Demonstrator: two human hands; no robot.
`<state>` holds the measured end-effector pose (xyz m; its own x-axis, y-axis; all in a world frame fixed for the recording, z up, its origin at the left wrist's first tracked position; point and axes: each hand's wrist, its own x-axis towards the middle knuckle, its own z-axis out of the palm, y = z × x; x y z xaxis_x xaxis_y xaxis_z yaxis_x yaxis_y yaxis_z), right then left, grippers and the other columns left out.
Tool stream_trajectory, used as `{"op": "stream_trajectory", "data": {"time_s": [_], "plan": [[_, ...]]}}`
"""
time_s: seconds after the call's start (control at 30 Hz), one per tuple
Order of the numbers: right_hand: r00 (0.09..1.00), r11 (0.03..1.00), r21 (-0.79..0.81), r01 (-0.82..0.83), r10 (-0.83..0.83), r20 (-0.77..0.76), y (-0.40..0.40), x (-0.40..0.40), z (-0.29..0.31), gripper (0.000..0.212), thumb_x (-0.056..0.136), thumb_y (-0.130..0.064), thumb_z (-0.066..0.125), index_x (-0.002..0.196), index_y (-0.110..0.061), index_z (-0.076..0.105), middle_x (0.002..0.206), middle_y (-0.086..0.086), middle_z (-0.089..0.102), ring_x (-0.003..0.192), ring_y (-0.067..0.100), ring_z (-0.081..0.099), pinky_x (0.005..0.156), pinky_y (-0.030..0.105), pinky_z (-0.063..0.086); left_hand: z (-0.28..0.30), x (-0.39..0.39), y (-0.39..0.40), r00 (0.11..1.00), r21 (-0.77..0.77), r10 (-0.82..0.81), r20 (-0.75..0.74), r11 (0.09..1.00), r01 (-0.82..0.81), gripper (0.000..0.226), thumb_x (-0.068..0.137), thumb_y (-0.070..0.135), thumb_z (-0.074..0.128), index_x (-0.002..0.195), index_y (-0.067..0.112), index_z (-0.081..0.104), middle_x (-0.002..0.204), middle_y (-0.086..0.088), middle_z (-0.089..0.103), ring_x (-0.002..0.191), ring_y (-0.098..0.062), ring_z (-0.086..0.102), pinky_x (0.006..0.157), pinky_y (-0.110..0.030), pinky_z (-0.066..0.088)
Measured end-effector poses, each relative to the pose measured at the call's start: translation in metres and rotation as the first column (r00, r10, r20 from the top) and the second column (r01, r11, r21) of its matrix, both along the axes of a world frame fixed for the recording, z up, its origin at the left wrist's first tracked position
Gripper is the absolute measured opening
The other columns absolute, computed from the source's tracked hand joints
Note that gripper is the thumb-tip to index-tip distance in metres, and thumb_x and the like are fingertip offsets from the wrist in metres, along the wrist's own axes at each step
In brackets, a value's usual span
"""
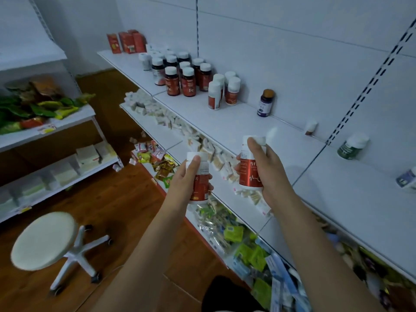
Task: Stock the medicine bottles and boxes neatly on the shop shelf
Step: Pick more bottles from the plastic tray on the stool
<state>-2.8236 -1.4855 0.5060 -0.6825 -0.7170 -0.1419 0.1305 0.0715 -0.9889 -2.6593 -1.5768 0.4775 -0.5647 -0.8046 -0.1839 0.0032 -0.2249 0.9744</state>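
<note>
My left hand [188, 176] grips a white-capped bottle with a red label [201, 190], held upright in front of the shelf edge. My right hand [267, 167] grips a second red-labelled white bottle [248, 174], slightly higher and closer to the top shelf [281, 140]. On that white shelf stand a cluster of dark red bottles [180, 79], three white-and-red bottles [222, 91], a purple bottle [265, 103], a green bottle [352, 146] and red boxes [127, 42] at the far end.
A small bottle [310, 128] leans at the shelf's back wall, and another lies at the right edge [407, 179]. Lower shelves hold small white boxes [157, 111] and coloured packets [247, 248]. A white stool [45, 239] stands on the wooden floor at left.
</note>
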Motion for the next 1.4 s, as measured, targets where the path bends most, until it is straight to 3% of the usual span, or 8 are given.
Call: {"op": "stream_trajectory", "data": {"time_s": [0.23,0.37,0.5,0.73,0.93,1.1,1.27,1.4], "plan": [[0.997,0.998,0.007,0.061,-0.061,0.047,-0.100,-0.052,-0.031,0.051,0.072,-0.063,0.070,0.110,-0.029,0.061,0.101,0.004,0.074,0.089,0.026,0.073,0.088,0.053,0.057,-0.029,-0.044,-0.105,0.996,0.010,-0.065,0.059,0.998,0.064,0.024,0.095,0.044,0.054,0.115,0.029,0.054,0.095,-0.002,0.071,0.081,-0.015,0.073,0.064,-0.023,0.056],[0.992,0.996,-0.016,0.089,-0.088,0.086,-0.169,-0.092,-0.046,0.024,0.090,-0.036,0.065,0.110,-0.028,0.056,0.104,0.007,0.070,0.088,0.021,0.073,0.085,0.043,0.058,-0.034,-0.078,-0.181,0.989,-0.017,-0.075,0.127,0.997,0.077,0.026,0.098,0.037,0.054,0.122,0.026,0.053,0.093,0.003,0.073,0.096,-0.022,0.070,0.084,-0.037,0.059],[0.986,0.987,0.015,0.162,-0.162,0.033,-0.228,-0.136,-0.056,0.021,0.089,-0.037,0.066,0.104,-0.035,0.052,0.109,0.006,0.067,0.100,0.022,0.069,0.091,0.048,0.055,-0.028,-0.116,-0.255,0.973,-0.069,-0.077,0.219,0.993,0.095,0.029,0.098,0.039,0.053,0.125,0.030,0.047,0.111,-0.001,0.067,0.106,-0.021,0.064,0.097,-0.042,0.051],[0.922,0.961,-0.051,0.274,-0.277,-0.272,-0.293,-0.190,-0.062,0.032,0.093,-0.033,0.065,0.119,-0.025,0.046,0.104,-0.019,0.059,0.092,-0.013,0.057,0.074,0.006,0.044,-0.025,-0.174,-0.338,0.960,-0.278,-0.074,0.271,0.949,0.151,0.051,0.095,0.030,0.062,0.139,0.034,0.036,0.122,0.023,0.052,0.107,0.004,0.053,0.089,-0.020,0.038],[0.829,0.945,0.041,0.325,-0.264,-0.493,-0.316,-0.202,-0.093,0.046,0.082,-0.045,0.068,0.117,-0.021,0.052,0.107,0.001,0.060,0.096,0.017,0.060,0.077,0.030,0.052,-0.039,-0.203,-0.386,0.954,-0.365,-0.208,0.217,0.889,0.277,0.056,0.092,0.024,0.066,0.136,0.040,0.037,0.127,0.031,0.049,0.112,0.018,0.050,0.083,-0.002,0.043],[0.684,0.826,0.308,0.473,-0.124,-0.719,-0.320,-0.199,-0.109,0.055,0.082,-0.054,0.061,0.120,-0.015,0.055,0.111,0.004,0.062,0.102,0.023,0.056,0.086,0.039,0.047,-0.056,-0.220,-0.421,0.862,-0.510,-0.302,0.407,0.708,0.488,0.055,0.087,0.033,0.072,0.134,0.036,0.044,0.126,0.028,0.053,0.109,0.013,0.052,0.083,0.003,0.035],[0.572,0.681,0.435,0.589,0.029,-0.819,-0.326,-0.194,-0.114,0.061,0.088,-0.064,0.047,0.120,-0.013,0.057,0.113,0.003,0.062,0.109,0.026,0.053,0.095,0.036,0.041,-0.082,-0.232,-0.441,0.787,-0.712,-0.233,0.571,0.337,0.616,0.071,0.086,0.054,0.063,0.146,0.024,0.039,0.151,0.004,0.044,0.138,-0.013,0.042,0.105,-0.034,0.042],[0.532,0.600,0.446,0.664,0.041,-0.846,-0.328,-0.181,-0.115,0.067,0.090,-0.064,0.045,0.126,-0.009,0.055,0.121,0.006,0.060,0.117,0.028,0.052,0.099,0.039,0.043,-0.092,-0.231,-0.439,0.777,-0.732,-0.167,0.607,0.264,0.629,0.079,0.089,0.060,0.050,0.152,0.016,0.032,0.158,-0.004,0.033,0.148,-0.018,0.025,0.109,-0.038,0.032]]}}
